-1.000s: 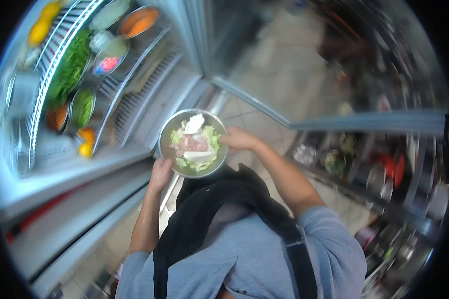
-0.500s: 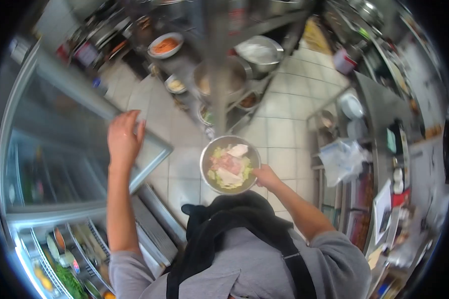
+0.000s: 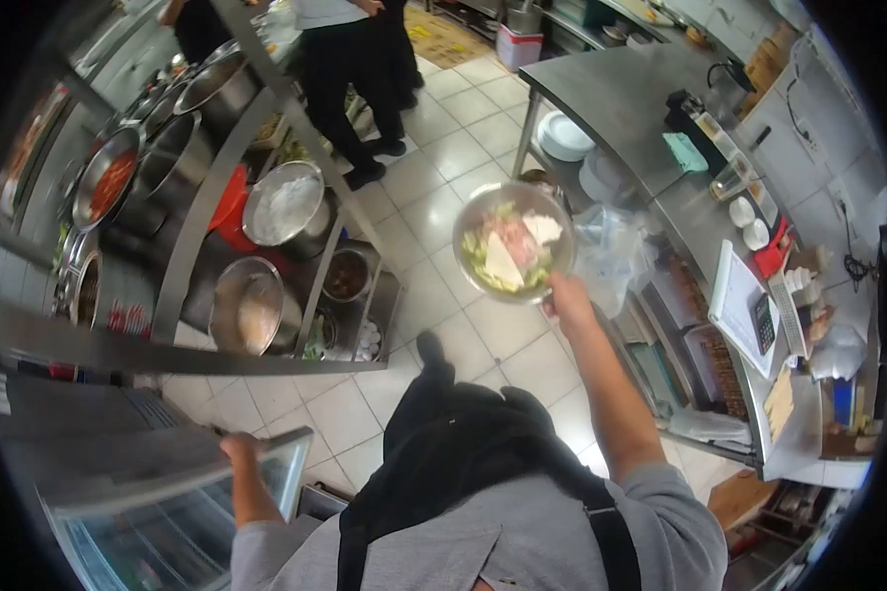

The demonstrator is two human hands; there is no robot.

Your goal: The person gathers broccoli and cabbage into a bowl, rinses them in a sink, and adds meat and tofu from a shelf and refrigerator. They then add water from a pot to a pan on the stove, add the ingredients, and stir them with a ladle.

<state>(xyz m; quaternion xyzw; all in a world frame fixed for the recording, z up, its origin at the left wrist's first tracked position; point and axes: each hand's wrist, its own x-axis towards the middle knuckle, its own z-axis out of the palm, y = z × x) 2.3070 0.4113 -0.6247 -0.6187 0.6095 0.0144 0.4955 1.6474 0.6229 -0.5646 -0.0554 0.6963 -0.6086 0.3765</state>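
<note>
A round metal bowl (image 3: 471, 266) hangs over the tiled floor in front of me, gripped at its near right rim by my right hand (image 3: 569, 300). Chopped pale green leaves (image 3: 483, 258), pink shredded meat or similar (image 3: 515, 241) and white slabs (image 3: 504, 264) fill it; I cannot name the slabs surely. At lower left, my left hand (image 3: 239, 448) is curled at the top edge of a glass-fronted refrigerator door (image 3: 182, 512), its fingertips mostly hidden.
To my left, a steel shelf rack (image 3: 217, 187) holds metal bowls and pots, among them a bowl of orange shreds (image 3: 114, 187) and a bowl of white stuff (image 3: 284, 202). Two people (image 3: 350, 89) stand beyond it. On the right, a steel counter (image 3: 611, 108) carries a clipboard (image 3: 744, 305); plates sit underneath.
My view has turned right and the bowl has swung out to the right. My left hand has gone from raised and open to the door edge. The refrigerator's shelves are no longer plainly exposed.
</note>
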